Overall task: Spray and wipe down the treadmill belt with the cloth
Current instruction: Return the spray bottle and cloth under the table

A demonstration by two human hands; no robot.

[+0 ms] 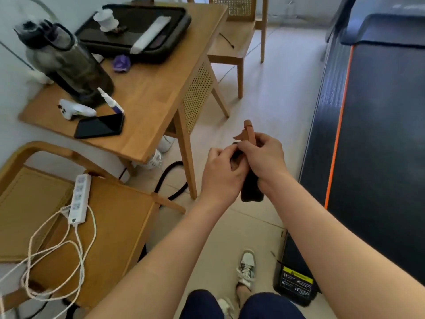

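We hold both hands together in front of the table (156, 93), just off its near right corner and above the floor. Our right hand (262, 157) has its fingers curled tight round the neck of a brown sprayer (248, 132), whose nozzle sticks up above the knuckles. Our left hand (220, 173) is curled as well, thumb and fingertips pinching at a dark bundle (251, 191) that runs between the palms and hangs out below the right wrist. We cannot tell whether that bundle is the cloth or the sprayer's bottle.

The belt (379, 134) lies on the floor to the right of the table, across a strip of tiles, with an orange stripe along the edge nearer the table. Neither hand touches it.

On the table stand a dark jug (66, 61) at the far left, a black tray (138, 31) at the back and a phone (99, 127) near the front edge. Left of and nearer than the table is a chair (119, 222) with a power strip (79, 199) on its seat.
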